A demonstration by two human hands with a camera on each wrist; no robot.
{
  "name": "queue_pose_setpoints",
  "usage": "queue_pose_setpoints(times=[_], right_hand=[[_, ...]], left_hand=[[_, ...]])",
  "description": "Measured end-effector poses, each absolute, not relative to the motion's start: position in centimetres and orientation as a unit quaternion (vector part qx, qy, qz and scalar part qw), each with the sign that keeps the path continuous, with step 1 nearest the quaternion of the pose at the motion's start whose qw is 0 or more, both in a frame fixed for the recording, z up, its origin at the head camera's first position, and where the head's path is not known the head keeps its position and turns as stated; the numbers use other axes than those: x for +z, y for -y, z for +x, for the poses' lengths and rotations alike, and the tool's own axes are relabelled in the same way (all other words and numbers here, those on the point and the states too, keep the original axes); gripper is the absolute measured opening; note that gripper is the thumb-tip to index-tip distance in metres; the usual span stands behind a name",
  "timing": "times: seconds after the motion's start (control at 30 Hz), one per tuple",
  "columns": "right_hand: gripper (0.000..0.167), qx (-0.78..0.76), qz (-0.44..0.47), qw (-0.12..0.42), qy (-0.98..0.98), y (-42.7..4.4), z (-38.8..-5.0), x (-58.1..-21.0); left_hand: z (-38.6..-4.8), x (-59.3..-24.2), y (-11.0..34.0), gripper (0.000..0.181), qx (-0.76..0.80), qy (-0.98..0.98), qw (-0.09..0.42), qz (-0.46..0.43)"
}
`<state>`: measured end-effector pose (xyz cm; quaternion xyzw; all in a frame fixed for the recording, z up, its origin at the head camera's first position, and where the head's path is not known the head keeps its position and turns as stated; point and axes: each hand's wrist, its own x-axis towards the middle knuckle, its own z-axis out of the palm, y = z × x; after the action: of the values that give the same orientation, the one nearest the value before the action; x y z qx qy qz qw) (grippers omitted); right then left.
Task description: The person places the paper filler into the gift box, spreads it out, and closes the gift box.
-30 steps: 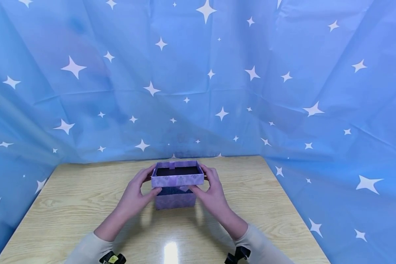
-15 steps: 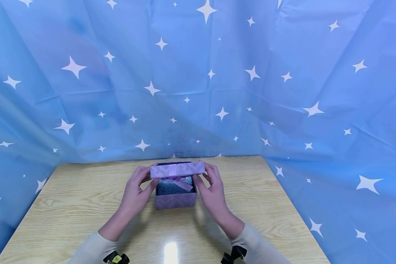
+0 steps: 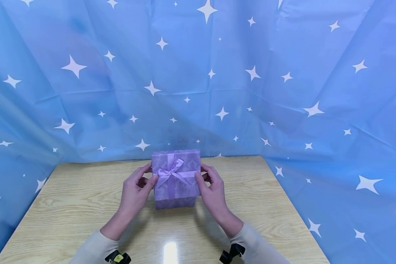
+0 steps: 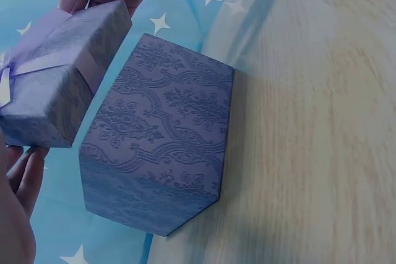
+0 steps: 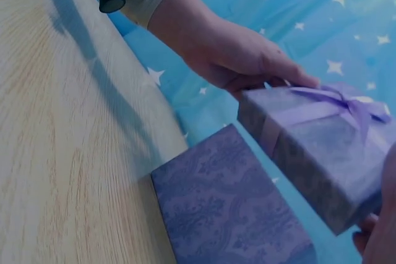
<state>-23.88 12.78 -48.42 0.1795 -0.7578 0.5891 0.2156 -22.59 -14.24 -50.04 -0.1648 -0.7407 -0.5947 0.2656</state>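
Note:
A purple patterned box lid [image 3: 188, 161] with a lilac ribbon bow [image 3: 171, 173] is held level between both hands, its top face showing. My left hand [image 3: 133, 192] grips the lid's left edge, thumb on top and fingers at the side. On the opposite edge my right hand [image 3: 214, 194] pinches it the same way. The matching box base [image 3: 175, 203] stands on the table below. Both wrist views show a gap between the lid and the base [image 4: 161, 128]. What lies inside the base is hidden by the lid.
The light wood-grain table [image 3: 95, 194] reaches back to a blue cloth backdrop [image 3: 198, 73] with white stars. Black wrist cameras [image 3: 118, 257] sit on both sleeves. A bright light reflection [image 3: 170, 253] lies on the table's near part.
The lid has turned over in both hands: its dark inside faced up, then its ribboned side came round, and now the bow is on top. The base has stayed in place.

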Motion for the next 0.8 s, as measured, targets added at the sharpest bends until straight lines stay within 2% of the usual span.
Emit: queue_pose_setpoints(times=[0.13,0.27,0.43,0.53,0.67,0.73,0.8], right_hand=[[0.044,0.579,0.199,0.216,0.760,-12.9,-24.3,-48.8],[0.049,0.569,0.213,0.201,0.768,-13.2,-24.7,-49.0],[0.062,0.563,0.239,0.148,0.777,-13.9,-24.9,-48.8],[0.084,0.549,0.261,0.104,0.787,-14.6,-24.9,-48.7],[0.114,0.524,0.282,0.053,0.802,-15.2,-25.1,-48.8],[0.124,0.515,0.286,0.036,0.807,-15.3,-25.2,-48.8],[0.127,0.508,0.285,0.029,0.813,-15.3,-25.3,-48.9]], left_hand=[[-22.5,-50.3,14.1,0.056,-0.592,0.745,0.266,-0.157],[-22.6,-50.5,14.2,0.057,-0.577,0.757,0.268,-0.152],[-22.6,-50.4,15.0,0.062,-0.580,0.768,0.224,-0.151],[-22.6,-50.2,15.7,0.079,-0.593,0.773,0.160,-0.158],[-22.7,-49.8,16.5,0.111,-0.583,0.787,0.085,-0.184],[-22.9,-49.7,16.7,0.125,-0.566,0.798,0.063,-0.197],[-23.0,-49.6,16.7,0.135,-0.544,0.812,0.049,-0.206]])
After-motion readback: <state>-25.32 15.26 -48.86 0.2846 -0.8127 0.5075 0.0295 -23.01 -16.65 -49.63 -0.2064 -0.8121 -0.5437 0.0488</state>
